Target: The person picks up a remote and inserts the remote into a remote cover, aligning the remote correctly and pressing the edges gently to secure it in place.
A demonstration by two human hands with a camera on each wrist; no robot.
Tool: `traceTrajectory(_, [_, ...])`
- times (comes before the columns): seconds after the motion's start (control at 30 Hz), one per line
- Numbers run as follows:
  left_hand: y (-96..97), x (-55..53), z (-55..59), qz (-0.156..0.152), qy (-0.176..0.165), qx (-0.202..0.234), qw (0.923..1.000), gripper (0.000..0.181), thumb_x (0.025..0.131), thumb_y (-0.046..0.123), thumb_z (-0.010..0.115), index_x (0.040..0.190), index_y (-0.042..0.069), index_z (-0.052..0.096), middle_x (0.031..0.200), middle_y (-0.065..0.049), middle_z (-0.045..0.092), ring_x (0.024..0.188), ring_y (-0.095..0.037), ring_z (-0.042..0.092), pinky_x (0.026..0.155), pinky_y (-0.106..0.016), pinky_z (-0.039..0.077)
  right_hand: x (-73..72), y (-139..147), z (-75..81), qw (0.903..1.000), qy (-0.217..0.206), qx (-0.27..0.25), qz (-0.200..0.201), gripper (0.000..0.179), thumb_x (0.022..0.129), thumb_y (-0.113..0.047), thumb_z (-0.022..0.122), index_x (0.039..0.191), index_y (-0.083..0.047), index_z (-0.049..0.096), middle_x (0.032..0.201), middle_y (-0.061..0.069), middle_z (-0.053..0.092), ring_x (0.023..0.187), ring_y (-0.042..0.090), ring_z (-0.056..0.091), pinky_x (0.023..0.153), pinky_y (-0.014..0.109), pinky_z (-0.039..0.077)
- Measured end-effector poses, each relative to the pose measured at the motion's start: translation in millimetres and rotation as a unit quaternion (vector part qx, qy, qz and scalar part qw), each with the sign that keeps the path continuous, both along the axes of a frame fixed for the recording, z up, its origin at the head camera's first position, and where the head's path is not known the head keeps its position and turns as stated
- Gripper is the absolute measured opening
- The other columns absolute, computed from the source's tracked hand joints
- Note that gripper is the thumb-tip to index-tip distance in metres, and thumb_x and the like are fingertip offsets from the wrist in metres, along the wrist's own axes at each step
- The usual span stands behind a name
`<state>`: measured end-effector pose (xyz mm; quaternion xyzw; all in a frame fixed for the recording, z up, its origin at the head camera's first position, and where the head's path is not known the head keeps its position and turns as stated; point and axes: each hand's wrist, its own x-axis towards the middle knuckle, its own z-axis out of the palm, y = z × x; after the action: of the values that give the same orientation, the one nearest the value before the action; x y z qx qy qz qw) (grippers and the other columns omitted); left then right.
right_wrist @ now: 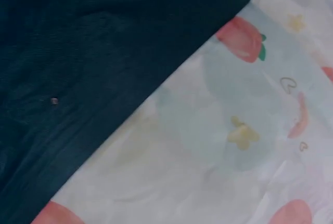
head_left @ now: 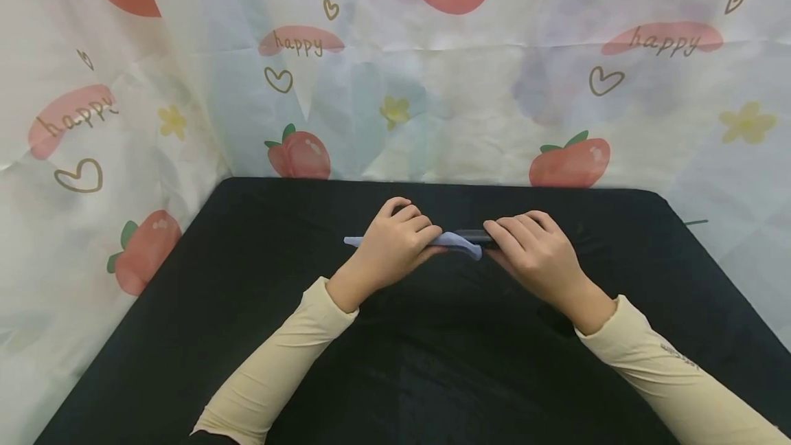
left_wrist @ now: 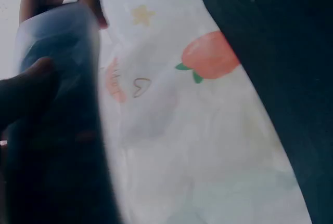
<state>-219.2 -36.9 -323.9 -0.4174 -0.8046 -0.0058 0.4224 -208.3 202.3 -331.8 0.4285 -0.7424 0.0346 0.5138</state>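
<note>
Room to pass over black table [head_left: 420, 369] between the sleeves [head_left: 278, 356], near side. Left hand [head_left: 395, 246], blue strip [head_left: 457, 242], dark bar [head_left: 474, 234] and right hand [head_left: 534, 253] block the middle in one line. Curtain [head_left: 457, 101] walls off back and sides.

You are at a screened-off tabletop station; the type of room beyond it cannot be determined. A black-covered table [head_left: 457, 376] forms your work surface. Pale sheeting [head_left: 457, 81], printed with red fruits [head_left: 307, 155], yellow flowers [head_left: 394, 111] and "happy", encloses its far edge and sides.
</note>
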Motion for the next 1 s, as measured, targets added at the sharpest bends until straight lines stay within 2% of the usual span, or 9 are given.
traceTrajectory(0.1, [0.4,-2.4,-4.7,0.006,0.091,-0.003,0.9958,0.011,0.083,0.03,0.07,0.085,0.02,0.069,0.08,0.009,0.068,0.081,-0.011,0.06,0.094,-0.035,0.045,3.6,3.2,3.8,0.9928,-0.106,0.045,-0.032,0.027,0.08,-0.016,0.073,0.098,0.002,0.063,0.078,0.012,0.066,0.063,0.025,0.06,0.061,0.039,0.048])
traceTrajectory(0.2, [0.2,-6.2,-8.0,0.011,0.17,0.006,0.9854,0.006,0.086,0.02,0.067,0.09,0.019,0.071,0.082,0.007,0.068,0.081,-0.012,0.059,0.093,-0.036,0.045,7.1,4.2,6.9,0.9773,-0.194,0.071,-0.049,0.042,0.083,-0.035,0.07,0.102,0.001,0.059,0.078,0.009,0.063,0.056,0.016,0.052,0.054,0.031,0.045])
traceTrajectory(0.27, [0.2,-9.0,-9.5,0.011,0.204,0.018,0.9788,0.011,0.086,0.014,0.065,0.093,0.019,0.071,0.083,0.006,0.067,0.08,-0.012,0.058,0.092,-0.037,0.045,9.0,3.7,8.1,0.9695,-0.226,0.077,-0.054,0.053,0.091,-0.05,0.05,0.104,0.001,0.057,0.08,0.007,0.06,0.054,0.011,0.046,0.05,0.027,0.042])
traceTrajectory(0.37, [1.0,-12.0,-11.6,0.009,0.223,0.042,0.974,0.014,0.085,0.012,0.065,0.094,0.019,0.073,0.083,0.005,0.067,0.08,-0.013,0.058,0.091,-0.038,0.045,10.6,1.4,8.9,0.9658,-0.243,0.064,-0.064,0.069,0.093,-0.06,0.025,0.104,0.002,0.055,0.082,0.007,0.057,0.055,0.01,0.044,0.049,0.026,0.04])
traceTrajectory(0.43, [2.5,-12.7,-13.1,0.013,0.212,0.064,0.975,0.014,0.085,0.013,0.065,0.094,0.019,0.073,0.085,0.004,0.066,0.081,-0.014,0.059,0.092,-0.038,0.045,10.4,-0.5,8.8,0.9693,-0.228,0.053,-0.075,0.068,0.095,-0.057,0.023,0.104,0.003,0.054,0.081,0.008,0.054,0.057,0.013,0.045,0.049,0.028,0.042])
traceTrajectory(0.57, [5.9,-11.1,-16.9,0.03,0.172,0.111,0.9783,0.012,0.08,0.021,0.067,0.091,0.017,0.069,0.089,0.001,0.064,0.086,-0.017,0.058,0.094,-0.04,0.043,8.0,-3.8,7.5,0.982,-0.159,0.028,-0.097,0.066,0.098,-0.053,0.028,0.103,0.008,0.054,0.08,0.016,0.053,0.061,0.023,0.048,0.049,0.034,0.045])
traceTrajectory(0.67, [8.7,-7.2,-20.5,0.042,0.159,0.136,0.9769,0.023,0.077,0.035,0.069,0.083,0.013,0.063,0.086,-0.002,0.059,0.084,-0.019,0.054,0.087,-0.039,0.043,6.3,-5.5,7.2,0.9857,-0.119,0.006,-0.119,0.066,0.098,-0.05,0.029,0.106,0.011,0.053,0.082,0.021,0.053,0.064,0.029,0.05,0.05,0.038,0.048])
traceTrajectory(0.83, [19.4,-2.0,-21.6,0.072,0.117,0.16,0.9775,0.036,0.079,0.048,0.066,0.069,0.014,0.064,0.071,-0.001,0.06,0.071,-0.019,0.052,0.072,-0.035,0.042,5.5,-14.4,6.5,0.9824,-0.109,-0.031,-0.148,0.064,0.097,-0.048,0.035,0.11,0.013,0.051,0.084,0.023,0.053,0.066,0.032,0.051,0.05,0.04,0.05])
traceTrajectory(1.0, [27.9,0.6,-16.4,0.1,0.049,0.208,0.9718,0.028,0.083,0.038,0.065,0.069,0.013,0.067,0.065,0.001,0.063,0.068,-0.018,0.054,0.072,-0.034,0.043,7.2,-24.9,4.6,0.9804,-0.122,-0.046,-0.147,0.054,0.088,-0.032,0.064,0.114,0.012,0.049,0.086,0.024,0.053,0.068,0.032,0.052,0.052,0.04,0.052])
